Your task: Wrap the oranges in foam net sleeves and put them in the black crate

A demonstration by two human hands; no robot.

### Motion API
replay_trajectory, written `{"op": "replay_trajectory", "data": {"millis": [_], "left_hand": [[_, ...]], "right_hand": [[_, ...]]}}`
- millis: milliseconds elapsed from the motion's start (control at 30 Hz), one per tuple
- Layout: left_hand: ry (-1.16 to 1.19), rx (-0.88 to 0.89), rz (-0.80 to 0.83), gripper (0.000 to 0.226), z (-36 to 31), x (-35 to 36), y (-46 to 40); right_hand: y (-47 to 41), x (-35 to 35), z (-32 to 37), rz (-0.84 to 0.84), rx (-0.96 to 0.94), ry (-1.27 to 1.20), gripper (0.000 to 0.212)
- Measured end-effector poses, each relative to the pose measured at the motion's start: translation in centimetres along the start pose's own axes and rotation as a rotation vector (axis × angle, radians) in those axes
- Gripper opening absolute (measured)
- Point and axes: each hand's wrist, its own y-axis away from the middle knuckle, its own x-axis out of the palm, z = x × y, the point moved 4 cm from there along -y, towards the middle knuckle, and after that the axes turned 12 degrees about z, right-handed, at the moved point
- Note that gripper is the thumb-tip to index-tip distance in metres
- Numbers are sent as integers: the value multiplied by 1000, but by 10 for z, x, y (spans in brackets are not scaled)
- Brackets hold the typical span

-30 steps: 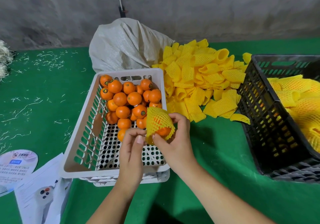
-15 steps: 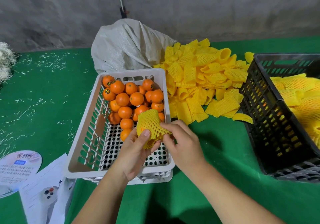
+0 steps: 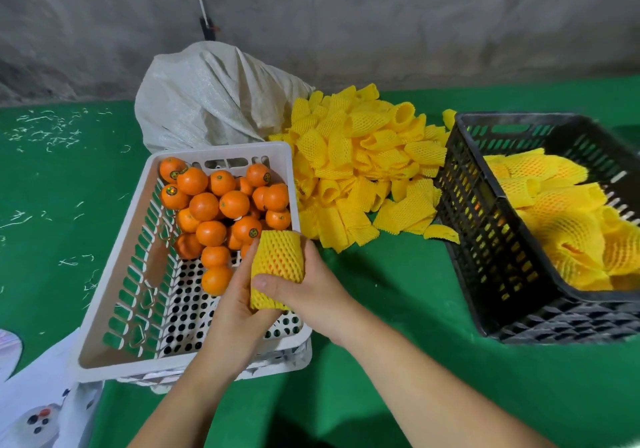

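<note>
You can read no text: the stickers on the oranges at 10 o'clock are too small.

Green table: white crate, black crate, sleeves.

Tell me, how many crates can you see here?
2. A white crate of bare oranges sits left of the hands; a black crate holding sleeved fruit sits at right. Something pale lies beneath the white one, unclear what.

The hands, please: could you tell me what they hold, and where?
Both hands, left and right, grip one sleeved orange by its sides.
</note>
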Motion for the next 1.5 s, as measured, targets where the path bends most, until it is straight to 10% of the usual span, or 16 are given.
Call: {"op": "replay_trajectory", "data": {"millis": [167,467,733,933,1067,1400,1500], "left_hand": [[69,-103,273,123,11,11,8],[-285,-210,177,95,29,21,-6],[-422,-234,135,87,24,23,-21],[-227,-380,82,66,22,20,-24],[-216,-787,162,98,58,-20,-46],[-912,-1133,471,94,179,-65,-64],[-1086,-977,266,91,167,-73,-71]], "right_hand": [[12,-35,3,-150,-81,33,110],[46,-240,17,-921,-111,-479,110],[68,-351,48,-1235,76,-130,102],[51,-332,29,-1024,99,706,65],[19,-304,6,-619,155,1157,66],[-46,-221,-122,62,685,1207,78],[-68,-199,-139,123,714,1146,73]]}}
